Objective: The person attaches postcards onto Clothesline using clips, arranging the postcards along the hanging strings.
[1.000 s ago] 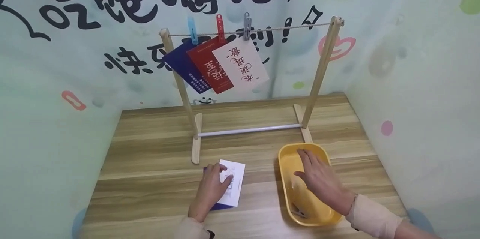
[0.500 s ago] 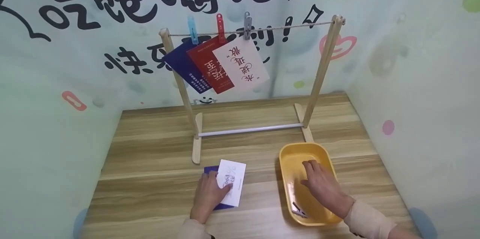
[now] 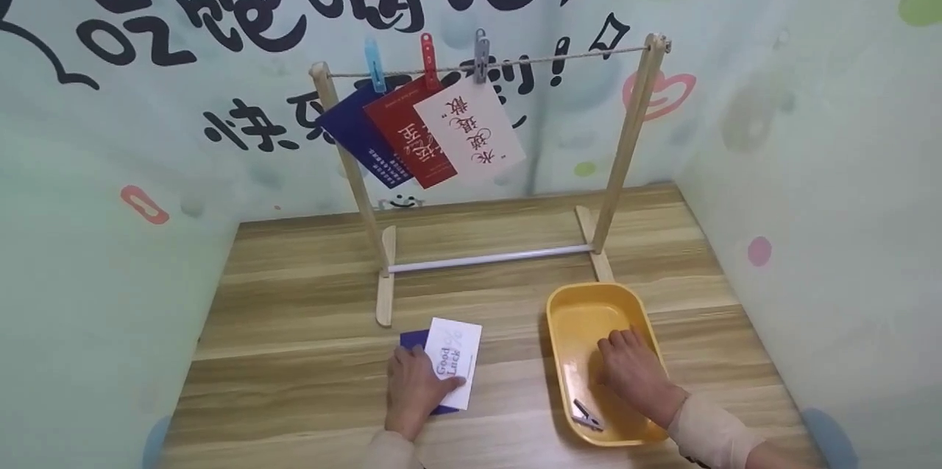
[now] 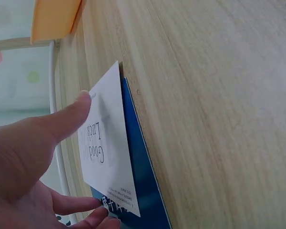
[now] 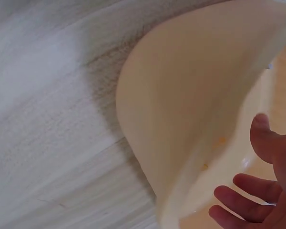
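"Good Luck" card (image 3: pixel 452 364), white, lies on a blue card (image 3: pixel 413 340) on the tabletop (image 3: pixel 294 307), just in front of the wooden rack (image 3: pixel 625 145). Left hand (image 3: pixel 413 388) rests on it, fingers straight, thumb laid across its face; the grip is relaxed, pinching nothing. Right hand (image 3: pixel 634 373) sits inside the yellow tub (image 3: pixel 581 307), fingers loosely curled, holding nothing visible. A grey clothespin (image 3: pixel 586 415) lies in the tub's near corner, apart from that hand.

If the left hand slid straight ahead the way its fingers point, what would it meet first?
Probably the wooden foot of the drying rack. The left hand lies on the white card, fingers pointing away from the person; depth is uncertain.
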Demonstrator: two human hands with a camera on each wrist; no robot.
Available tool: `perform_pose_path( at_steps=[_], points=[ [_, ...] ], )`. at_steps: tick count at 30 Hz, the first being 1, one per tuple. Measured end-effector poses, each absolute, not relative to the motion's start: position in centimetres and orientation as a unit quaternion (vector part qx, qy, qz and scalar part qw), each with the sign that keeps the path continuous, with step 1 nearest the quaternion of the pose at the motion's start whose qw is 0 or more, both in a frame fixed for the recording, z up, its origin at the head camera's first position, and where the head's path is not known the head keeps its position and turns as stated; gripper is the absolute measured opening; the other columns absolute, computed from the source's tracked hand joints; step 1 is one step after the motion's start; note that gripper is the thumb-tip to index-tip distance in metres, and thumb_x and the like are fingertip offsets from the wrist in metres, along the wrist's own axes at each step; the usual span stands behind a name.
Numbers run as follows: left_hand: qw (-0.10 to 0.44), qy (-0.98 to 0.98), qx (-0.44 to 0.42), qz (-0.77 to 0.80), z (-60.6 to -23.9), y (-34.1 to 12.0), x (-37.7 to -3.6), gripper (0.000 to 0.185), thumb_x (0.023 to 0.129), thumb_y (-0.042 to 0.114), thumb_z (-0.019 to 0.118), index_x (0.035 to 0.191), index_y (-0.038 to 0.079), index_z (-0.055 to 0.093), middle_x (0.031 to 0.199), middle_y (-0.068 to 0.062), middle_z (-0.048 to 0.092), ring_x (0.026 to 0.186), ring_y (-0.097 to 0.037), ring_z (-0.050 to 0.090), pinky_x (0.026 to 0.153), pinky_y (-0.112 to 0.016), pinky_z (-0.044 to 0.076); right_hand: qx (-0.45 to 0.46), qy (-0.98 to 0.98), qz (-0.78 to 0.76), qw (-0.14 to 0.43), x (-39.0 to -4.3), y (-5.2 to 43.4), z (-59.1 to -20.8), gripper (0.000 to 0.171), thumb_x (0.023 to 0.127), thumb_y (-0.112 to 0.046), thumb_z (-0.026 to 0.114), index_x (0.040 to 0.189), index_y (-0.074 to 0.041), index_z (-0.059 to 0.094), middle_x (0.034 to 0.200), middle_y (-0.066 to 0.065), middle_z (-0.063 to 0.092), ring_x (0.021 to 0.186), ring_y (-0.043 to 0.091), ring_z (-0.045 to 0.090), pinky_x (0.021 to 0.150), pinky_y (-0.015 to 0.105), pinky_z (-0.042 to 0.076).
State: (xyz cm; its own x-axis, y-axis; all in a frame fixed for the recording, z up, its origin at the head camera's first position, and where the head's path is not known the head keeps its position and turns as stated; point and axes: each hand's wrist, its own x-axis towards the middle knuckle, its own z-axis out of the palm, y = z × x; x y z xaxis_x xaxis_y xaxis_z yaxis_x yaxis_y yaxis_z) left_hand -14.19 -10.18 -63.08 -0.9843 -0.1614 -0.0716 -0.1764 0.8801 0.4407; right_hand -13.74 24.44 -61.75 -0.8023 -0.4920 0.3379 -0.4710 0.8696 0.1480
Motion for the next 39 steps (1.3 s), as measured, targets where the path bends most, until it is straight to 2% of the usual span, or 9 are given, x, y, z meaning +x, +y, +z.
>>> perform_pose_path(
  at_steps=[3, 6, 9, 15, 20, 26, 33, 36, 39],
  points=[
    [0.019, 0.968, -0.099, 0.230, -63.1, -10.1, -14.3, 0.089, 0.055, 0.041, 0.097, 0.114, -0.011, 0.054, 0.105, -0.027, 0.052, 0.100, -0.040, 0.053, 0.085, -0.052, 0.051, 0.262, -0.944, -0.051, 0.194, -13.4, 24.6, -62.1, 0.062, 0.051, -0.048, 0.089, 0.077, -0.005, 0.054, 0.073, 0.008, 0.054, 0.076, 0.028, 0.053, 0.094, 0.052, 0.049],
    [0.032, 0.965, -0.110, 0.236, -63.0, -9.9, -14.5, 0.088, 0.055, 0.036, 0.098, 0.114, -0.011, 0.052, 0.104, -0.027, 0.053, 0.099, -0.041, 0.054, 0.084, -0.053, 0.052, 0.268, -0.938, -0.069, 0.208, -13.2, 24.7, -62.4, 0.063, 0.050, -0.055, 0.086, 0.073, -0.007, 0.052, 0.067, 0.007, 0.054, 0.071, 0.027, 0.052, 0.095, 0.054, 0.048],
    [0.053, 0.960, -0.119, 0.248, -62.8, -9.7, -14.8, 0.089, 0.056, 0.033, 0.098, 0.116, -0.012, 0.050, 0.106, -0.031, 0.055, 0.101, -0.044, 0.056, 0.087, -0.055, 0.051, 0.264, -0.937, -0.076, 0.217, -13.2, 24.8, -62.6, 0.058, 0.051, -0.051, 0.085, 0.070, -0.008, 0.051, 0.062, 0.007, 0.054, 0.067, 0.027, 0.051, 0.095, 0.055, 0.047],
    [0.077, 0.948, -0.136, 0.277, -62.6, -9.5, -15.2, 0.089, 0.056, 0.026, 0.098, 0.117, -0.013, 0.046, 0.108, -0.034, 0.057, 0.105, -0.049, 0.056, 0.093, -0.057, 0.049, 0.241, -0.947, -0.067, 0.203, -13.0, 25.0, -62.5, 0.035, 0.056, -0.026, 0.079, 0.068, -0.007, 0.053, 0.060, 0.008, 0.053, 0.063, 0.028, 0.051, 0.095, 0.056, 0.048],
    [0.073, 0.939, -0.152, 0.301, -62.7, -9.7, -15.2, 0.090, 0.053, 0.023, 0.099, 0.115, -0.015, 0.046, 0.108, -0.035, 0.055, 0.107, -0.049, 0.055, 0.098, -0.058, 0.046, 0.213, -0.960, -0.050, 0.177, -12.8, 25.2, -62.6, 0.033, 0.057, -0.020, 0.080, 0.066, -0.008, 0.051, 0.060, 0.009, 0.053, 0.062, 0.029, 0.050, 0.092, 0.053, 0.047],
    [0.081, 0.935, -0.149, 0.313, -62.6, -9.8, -14.9, 0.090, 0.054, 0.022, 0.098, 0.117, -0.016, 0.046, 0.110, -0.036, 0.052, 0.108, -0.050, 0.052, 0.097, -0.058, 0.045, 0.217, -0.958, -0.021, 0.186, -12.7, 25.4, -62.9, 0.028, 0.064, -0.010, 0.078, 0.063, -0.009, 0.050, 0.057, 0.008, 0.052, 0.057, 0.028, 0.048, 0.080, 0.046, 0.045],
    [0.093, 0.906, -0.126, 0.394, -62.2, -10.8, -14.7, 0.093, 0.066, 0.009, 0.090, 0.135, -0.019, 0.035, 0.118, -0.034, 0.060, 0.107, -0.045, 0.062, 0.094, -0.055, 0.051, 0.162, -0.978, 0.056, 0.116, -11.9, 24.6, -61.8, 0.021, 0.071, -0.004, 0.073, 0.061, -0.006, 0.055, 0.067, 0.008, 0.046, 0.046, 0.025, 0.049, 0.044, 0.040, 0.044],
    [0.093, 0.896, -0.115, 0.419, -62.1, -11.2, -14.5, 0.083, 0.068, 0.006, 0.087, 0.131, -0.018, 0.039, 0.113, -0.031, 0.063, 0.102, -0.042, 0.064, 0.091, -0.053, 0.053, 0.143, -0.982, 0.069, 0.102, -11.7, 24.5, -61.5, 0.023, 0.073, -0.008, 0.074, 0.060, -0.005, 0.054, 0.069, 0.009, 0.046, 0.045, 0.025, 0.049, 0.042, 0.041, 0.045],
    [0.091, 0.889, -0.105, 0.436, -62.2, -11.6, -14.5, 0.063, 0.071, 0.003, 0.085, 0.118, -0.016, 0.049, 0.103, -0.027, 0.066, 0.094, -0.037, 0.065, 0.085, -0.049, 0.055, 0.140, -0.983, 0.054, 0.106, -11.7, 24.6, -61.5, 0.025, 0.074, -0.009, 0.075, 0.061, -0.005, 0.054, 0.068, 0.009, 0.046, 0.046, 0.025, 0.050, 0.041, 0.042, 0.047]
  ],
)
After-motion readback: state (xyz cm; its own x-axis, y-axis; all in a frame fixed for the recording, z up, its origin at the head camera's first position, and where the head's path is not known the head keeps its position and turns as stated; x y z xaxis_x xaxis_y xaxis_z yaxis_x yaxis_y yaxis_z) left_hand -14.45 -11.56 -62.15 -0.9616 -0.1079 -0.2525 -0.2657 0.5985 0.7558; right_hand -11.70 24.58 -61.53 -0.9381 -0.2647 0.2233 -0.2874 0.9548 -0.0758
